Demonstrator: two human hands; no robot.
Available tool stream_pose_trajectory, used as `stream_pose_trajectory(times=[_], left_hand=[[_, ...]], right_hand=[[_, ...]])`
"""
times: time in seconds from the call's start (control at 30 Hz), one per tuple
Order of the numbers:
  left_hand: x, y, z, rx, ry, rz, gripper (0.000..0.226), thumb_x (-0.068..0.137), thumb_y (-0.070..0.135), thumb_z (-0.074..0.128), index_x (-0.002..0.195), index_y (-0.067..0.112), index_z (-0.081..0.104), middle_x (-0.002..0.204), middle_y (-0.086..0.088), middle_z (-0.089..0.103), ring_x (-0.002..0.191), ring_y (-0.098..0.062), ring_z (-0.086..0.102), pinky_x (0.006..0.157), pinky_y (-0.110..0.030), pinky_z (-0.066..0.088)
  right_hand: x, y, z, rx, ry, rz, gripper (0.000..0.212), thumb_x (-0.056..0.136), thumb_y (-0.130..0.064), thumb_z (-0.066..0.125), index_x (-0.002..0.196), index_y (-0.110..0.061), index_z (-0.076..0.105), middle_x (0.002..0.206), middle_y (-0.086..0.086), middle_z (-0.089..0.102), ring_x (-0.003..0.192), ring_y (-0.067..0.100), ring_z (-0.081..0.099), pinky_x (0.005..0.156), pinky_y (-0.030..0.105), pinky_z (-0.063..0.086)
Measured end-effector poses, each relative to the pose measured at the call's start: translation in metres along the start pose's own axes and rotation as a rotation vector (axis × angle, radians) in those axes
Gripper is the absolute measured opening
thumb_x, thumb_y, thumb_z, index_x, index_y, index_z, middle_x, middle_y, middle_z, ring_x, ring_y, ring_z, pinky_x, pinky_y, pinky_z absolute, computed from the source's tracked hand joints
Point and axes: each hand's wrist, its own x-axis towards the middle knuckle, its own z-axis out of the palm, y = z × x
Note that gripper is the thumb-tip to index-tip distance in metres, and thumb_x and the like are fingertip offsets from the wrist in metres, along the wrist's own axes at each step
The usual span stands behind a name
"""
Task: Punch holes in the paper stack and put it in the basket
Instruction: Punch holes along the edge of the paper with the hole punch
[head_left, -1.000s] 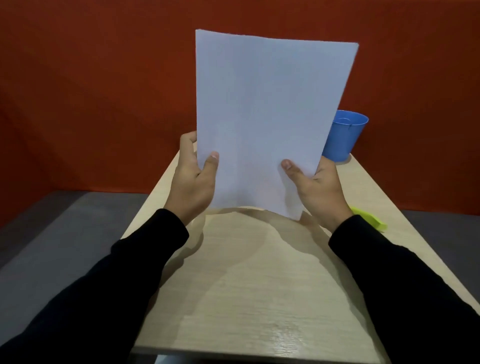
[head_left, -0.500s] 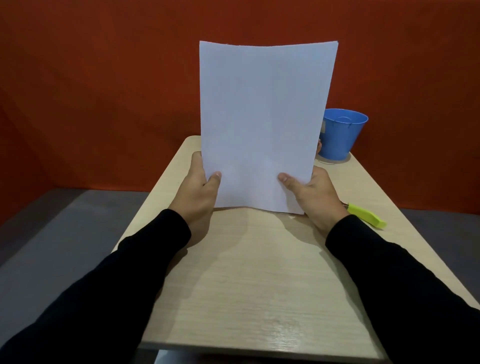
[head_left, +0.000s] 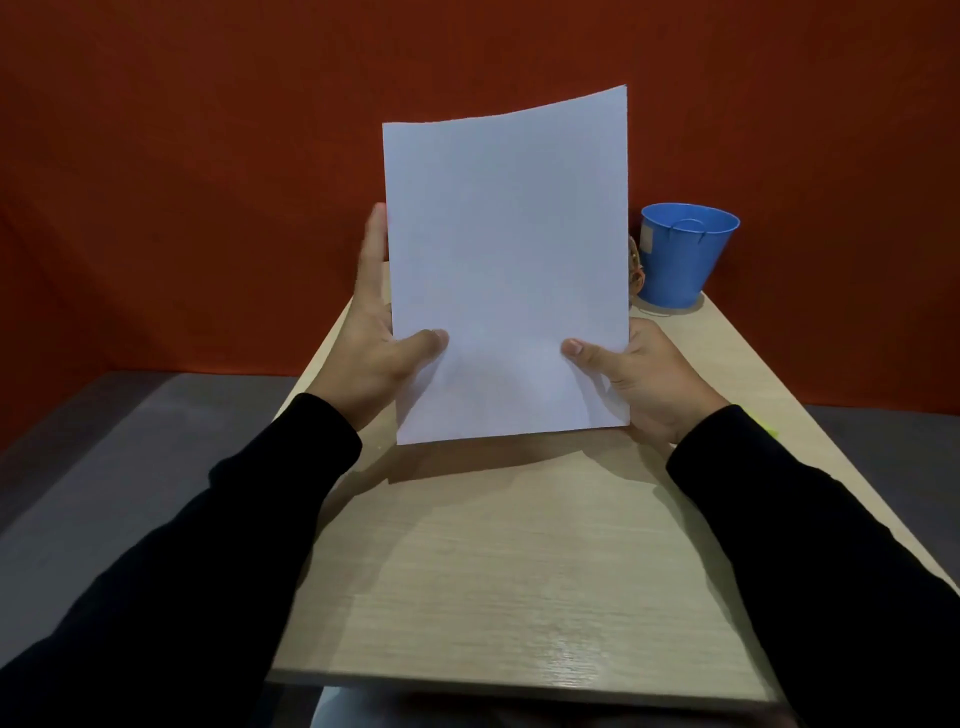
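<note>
The left hand (head_left: 376, 348) grips the paper (head_left: 506, 270) along its left edge, thumb pressed across the front near the bottom corner and fingers stretched up behind the edge. The right hand (head_left: 647, 374) clasps the lower right corner, thumb on the front, fingers hidden behind the sheets. Between them the paper stands nearly upright above the table (head_left: 519, 571), its bottom edge held just off the wood and casting a shadow beneath, its top edge bowed with the right corner higher. No holes show in the sheets from here. Both arms wear black sleeves (head_left: 234, 545). At the far right corner of the table sits a blue bucket (head_left: 683, 254), well apart from the paper, with a thin wire handle folded inside its rim. A small brownish thing peeks out between the paper and the bucket, too hidden to make out. A sliver of yellow-green (head_left: 769, 427) shows beside the right sleeve. An orange wall (head_left: 208, 156) stands behind.
</note>
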Motion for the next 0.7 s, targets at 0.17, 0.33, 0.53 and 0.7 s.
stream_pose_trajectory(times=[0.17, 0.33, 0.53, 0.7], left_hand=[[0.0, 0.0, -0.008, 0.257, -0.187, -0.057, 0.038, 0.093, 0.001, 0.07, 0.119, 0.028, 0.074, 0.125, 0.024, 0.069, 0.126, 0.01, 0.055, 0.107, -0.005, 0.036], [0.003, -0.004, -0.007, 0.35, -0.177, -0.073, 0.033, 0.093, 0.007, 0.072, 0.118, 0.028, 0.076, 0.123, 0.024, 0.067, 0.123, 0.015, 0.055, 0.1, 0.002, 0.033], [0.004, -0.008, -0.013, 0.321, -0.023, -0.056, 0.031, 0.094, 0.012, 0.071, 0.118, 0.031, 0.074, 0.129, 0.018, 0.065, 0.126, 0.016, 0.052, 0.1, 0.003, 0.032], [0.005, -0.01, -0.009, 0.318, 0.016, -0.042, 0.03, 0.094, 0.01, 0.07, 0.119, 0.026, 0.074, 0.13, 0.012, 0.068, 0.127, 0.01, 0.054, 0.103, 0.0, 0.033]], right_hand=[[-0.004, -0.012, -0.001, 0.004, -0.027, 0.001, 0.024, 0.1, -0.002, 0.06, 0.112, -0.022, 0.067, 0.096, -0.017, 0.081, 0.091, 0.001, 0.077, 0.073, 0.013, 0.058], [-0.003, -0.022, -0.017, -0.306, 0.036, 0.051, 0.019, 0.092, -0.028, 0.074, 0.108, -0.02, 0.077, 0.104, -0.003, 0.082, 0.09, 0.013, 0.078, 0.084, 0.034, 0.064], [-0.008, -0.038, -0.076, -1.164, 0.158, 0.226, 0.05, 0.077, -0.071, 0.072, 0.098, -0.026, 0.073, 0.095, -0.002, 0.072, 0.088, 0.013, 0.065, 0.072, 0.029, 0.049], [-0.013, -0.038, -0.089, -1.329, -0.06, 0.69, 0.072, 0.049, -0.074, 0.088, 0.105, -0.035, 0.066, 0.107, -0.003, 0.064, 0.106, 0.024, 0.06, 0.096, 0.039, 0.051]])
